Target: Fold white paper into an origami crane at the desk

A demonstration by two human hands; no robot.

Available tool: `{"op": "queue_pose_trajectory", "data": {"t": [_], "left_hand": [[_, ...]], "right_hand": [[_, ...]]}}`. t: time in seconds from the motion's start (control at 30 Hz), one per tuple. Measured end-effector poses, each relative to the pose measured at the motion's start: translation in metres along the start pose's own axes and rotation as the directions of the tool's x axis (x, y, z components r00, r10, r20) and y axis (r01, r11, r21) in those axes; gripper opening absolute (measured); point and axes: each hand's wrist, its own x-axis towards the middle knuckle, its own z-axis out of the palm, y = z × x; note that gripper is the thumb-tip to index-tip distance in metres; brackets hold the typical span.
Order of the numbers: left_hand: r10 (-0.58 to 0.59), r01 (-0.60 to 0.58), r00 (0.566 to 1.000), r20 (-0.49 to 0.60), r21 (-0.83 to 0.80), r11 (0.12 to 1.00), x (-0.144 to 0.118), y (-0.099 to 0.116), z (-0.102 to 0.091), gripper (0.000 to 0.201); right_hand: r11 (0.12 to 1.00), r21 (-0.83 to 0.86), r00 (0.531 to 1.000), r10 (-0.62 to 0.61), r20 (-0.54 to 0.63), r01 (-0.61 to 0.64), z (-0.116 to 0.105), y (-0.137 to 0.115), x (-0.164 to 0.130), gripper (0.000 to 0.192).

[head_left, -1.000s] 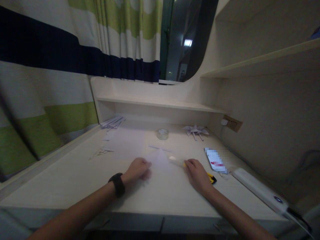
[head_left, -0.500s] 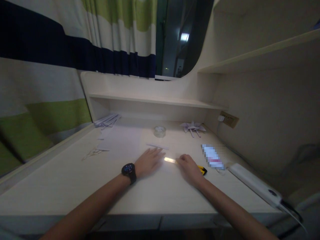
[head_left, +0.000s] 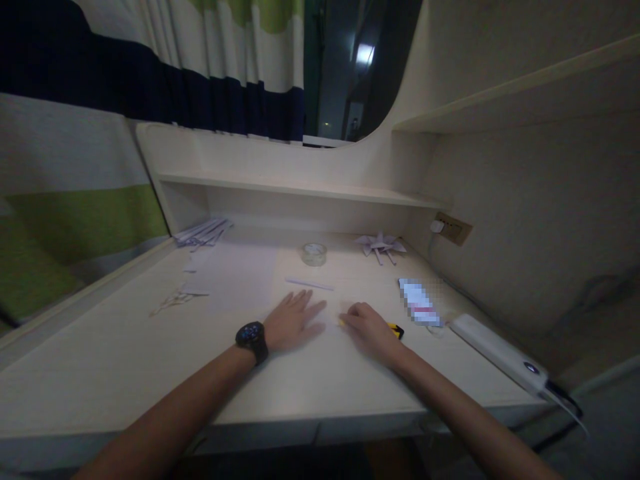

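My left hand (head_left: 287,323), with a dark watch (head_left: 251,337) at the wrist, lies palm down on the desk, fingers spread. Just beyond its fingertips is a thin white paper strip (head_left: 309,284). My right hand (head_left: 370,333) is closed around a yellow and black utility knife (head_left: 397,331). The knife's back end shows past the palm, and a bit of yellow peeks out by the fingertips. Most of its body is covered by the hand, and I cannot make out the blade.
A roll of clear tape (head_left: 314,254) stands behind the strip. Folded paper shapes (head_left: 380,245) are at back right, a blurred-out phone (head_left: 419,303) and white power strip (head_left: 497,353) at right. White sheets (head_left: 240,273), folded strips (head_left: 203,233) and scraps (head_left: 180,300) lie left.
The bright strip that stuck out from my right fingertips no longer shows. My left thumb stands further apart from its fingers. The whole view has shifted slightly.
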Motion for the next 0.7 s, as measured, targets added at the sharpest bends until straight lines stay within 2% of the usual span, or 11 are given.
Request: {"op": "queue_pose_trajectory", "data": {"t": [0.4, 0.7], "left_hand": [[-0.01, 0.01, 1.0, 0.01, 0.017, 1.0, 0.0, -0.002, 0.004, 0.062], [-0.037, 0.037, 0.999, -0.005, 0.017, 0.999, 0.0, 0.001, 0.005, 0.062]], "right_hand": [[0.998, 0.062, 0.998, 0.027, 0.049, -0.03, -0.011, -0.002, -0.012, 0.019], [0.996, 0.066, 0.997, 0.059, 0.05, -0.063, -0.021, -0.017, -0.016, 0.018]]}}
